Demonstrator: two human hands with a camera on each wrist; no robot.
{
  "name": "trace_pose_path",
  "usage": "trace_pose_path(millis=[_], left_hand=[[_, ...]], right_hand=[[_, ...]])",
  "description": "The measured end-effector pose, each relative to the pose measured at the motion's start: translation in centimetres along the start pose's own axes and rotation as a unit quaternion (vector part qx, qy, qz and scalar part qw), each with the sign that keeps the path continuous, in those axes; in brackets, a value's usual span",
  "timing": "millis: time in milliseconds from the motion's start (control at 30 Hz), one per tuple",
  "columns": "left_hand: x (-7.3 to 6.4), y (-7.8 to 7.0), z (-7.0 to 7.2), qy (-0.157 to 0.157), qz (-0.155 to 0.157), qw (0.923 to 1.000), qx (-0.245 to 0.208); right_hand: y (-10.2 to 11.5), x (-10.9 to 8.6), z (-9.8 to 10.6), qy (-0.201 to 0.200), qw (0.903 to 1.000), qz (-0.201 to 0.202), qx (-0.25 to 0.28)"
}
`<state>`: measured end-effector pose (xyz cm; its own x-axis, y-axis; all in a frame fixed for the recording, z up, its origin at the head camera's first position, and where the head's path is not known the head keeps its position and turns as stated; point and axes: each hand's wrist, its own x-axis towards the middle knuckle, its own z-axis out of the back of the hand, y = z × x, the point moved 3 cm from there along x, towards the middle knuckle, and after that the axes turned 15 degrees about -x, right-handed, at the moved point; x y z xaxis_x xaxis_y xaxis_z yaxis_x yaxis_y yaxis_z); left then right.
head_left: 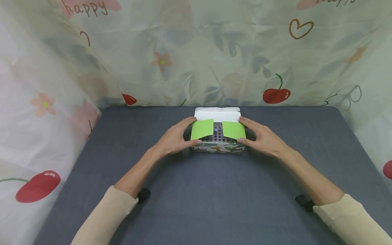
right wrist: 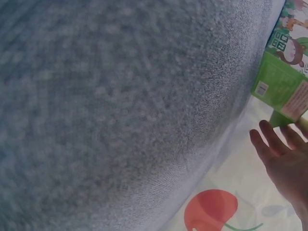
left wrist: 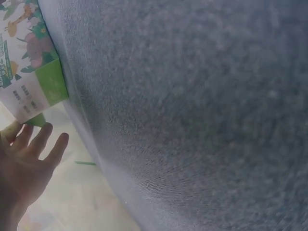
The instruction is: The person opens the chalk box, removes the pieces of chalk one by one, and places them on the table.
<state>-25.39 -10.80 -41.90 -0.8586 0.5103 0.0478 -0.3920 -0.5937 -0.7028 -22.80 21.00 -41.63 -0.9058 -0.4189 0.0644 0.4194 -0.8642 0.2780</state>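
Observation:
A small printed cardboard box stands near the table's back edge, its white-lined lid raised behind it. Two light green side flaps lean inward over the top; between them shows a dark surface of rows of small round holes or tips, one purple. My left hand grips the box's left end, thumb at the front corner and fingers at the back. At the right end, my right hand holds it the same way. Both wrist views show spread fingers against the box's upper edge; the thumbs are mostly hidden there.
The dark grey cloth-covered table extends in front of the box and to both sides. Behind it hangs a pale printed curtain with cherries and flowers. Black bands sit at both wrists, by the cream sleeves.

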Motion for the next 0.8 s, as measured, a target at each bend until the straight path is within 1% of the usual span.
trace_pose_path(millis=[100, 300, 567, 800], left_hand=[[-0.1, -0.1, 0.0, -0.002, -0.012, 0.9999, 0.000], [-0.2, -0.2, 0.0, -0.006, -0.031, 0.9995, 0.001], [-0.4, -0.2, 0.2, -0.009, -0.039, 0.9992, -0.001], [-0.4, -0.6, 0.3, -0.016, -0.039, 0.9991, 0.000]], right_hand=[[0.1, 0.0, 0.2, 0.000, 1.0000, 0.005, -0.006], [0.3, -0.1, 0.3, 0.007, 0.9993, 0.013, -0.035], [0.5, -0.2, 0.5, -0.003, 0.9987, 0.020, -0.046], [0.6, -0.4, 1.1, -0.012, 0.9987, 0.025, -0.042]])
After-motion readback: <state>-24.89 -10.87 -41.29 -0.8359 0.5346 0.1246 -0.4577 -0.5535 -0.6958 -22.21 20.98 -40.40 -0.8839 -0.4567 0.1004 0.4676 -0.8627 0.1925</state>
